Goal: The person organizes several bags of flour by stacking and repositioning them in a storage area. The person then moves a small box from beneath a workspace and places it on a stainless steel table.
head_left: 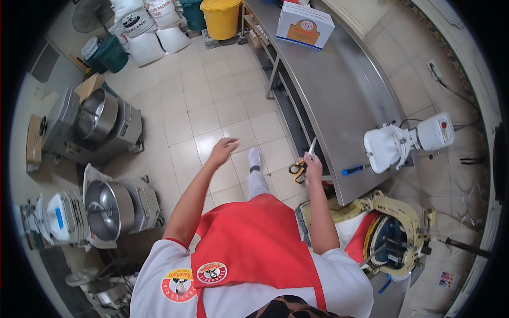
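My right hand (314, 168) is closed round a pair of scissors (297, 169) with black and yellow handles. The handles stick out on the left of the fist, and a pale blade tip shows above it, close to the edge of the steel table (339, 100). Over the tiled floor, my left hand (224, 151) is held out with its fingers stretched and nothing in it. Between the two hands, one foot in a light sock or shoe (254, 157) steps forward below.
On the table stand a white and blue carton (305, 25), a small white machine (384, 148) and a blue-handled tool (352, 170). A cream-coloured machine (389, 212) sits at the near right. Two mixers with steel bowls (109, 211) line the left; sacks (148, 49) and a yellow bin (220, 20) stand far back.
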A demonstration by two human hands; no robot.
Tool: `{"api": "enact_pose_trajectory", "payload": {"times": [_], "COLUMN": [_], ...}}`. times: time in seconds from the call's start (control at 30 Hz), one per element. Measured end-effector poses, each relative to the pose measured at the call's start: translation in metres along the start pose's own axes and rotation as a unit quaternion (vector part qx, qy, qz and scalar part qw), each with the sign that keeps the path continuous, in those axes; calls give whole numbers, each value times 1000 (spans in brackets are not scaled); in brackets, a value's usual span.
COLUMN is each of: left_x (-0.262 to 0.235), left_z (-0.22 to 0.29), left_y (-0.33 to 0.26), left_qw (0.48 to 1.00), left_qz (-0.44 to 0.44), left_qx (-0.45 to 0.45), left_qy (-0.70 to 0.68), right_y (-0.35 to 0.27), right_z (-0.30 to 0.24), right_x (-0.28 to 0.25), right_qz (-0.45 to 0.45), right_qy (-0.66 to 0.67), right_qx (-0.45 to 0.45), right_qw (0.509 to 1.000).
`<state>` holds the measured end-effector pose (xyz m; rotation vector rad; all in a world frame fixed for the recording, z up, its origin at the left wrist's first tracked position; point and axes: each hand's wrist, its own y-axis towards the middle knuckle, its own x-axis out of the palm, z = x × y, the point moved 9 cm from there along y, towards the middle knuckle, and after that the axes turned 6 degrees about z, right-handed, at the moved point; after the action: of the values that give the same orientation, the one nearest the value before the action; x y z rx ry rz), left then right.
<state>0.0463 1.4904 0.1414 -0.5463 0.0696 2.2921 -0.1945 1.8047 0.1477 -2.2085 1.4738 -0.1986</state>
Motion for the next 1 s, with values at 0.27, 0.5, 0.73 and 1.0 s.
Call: {"api": "enact_pose_trajectory", "payload": {"times": [0.27, 0.5, 0.73, 1.0], "left_x": [-231, -204, -216, -417], "left_z": [-358, -307, -334, -411], "left_y": [-78, -143, 7, 427], "left_qw": [839, 676, 657, 870], "left_qz": [114, 345, 310, 132], "left_qx": [-430, -626, -655, -419], "left_qy": [313, -181, -207, 221], "right_y": [226, 414, 568, 553], "right_z": [-12, -156, -218, -248], "right_x": [96, 184, 211, 271], "right_qz": [44, 33, 149, 323], "right_qy": [73, 83, 79, -638], "right_qx": [34, 50, 106, -191], "right_qw": [996, 995, 980, 672]}}
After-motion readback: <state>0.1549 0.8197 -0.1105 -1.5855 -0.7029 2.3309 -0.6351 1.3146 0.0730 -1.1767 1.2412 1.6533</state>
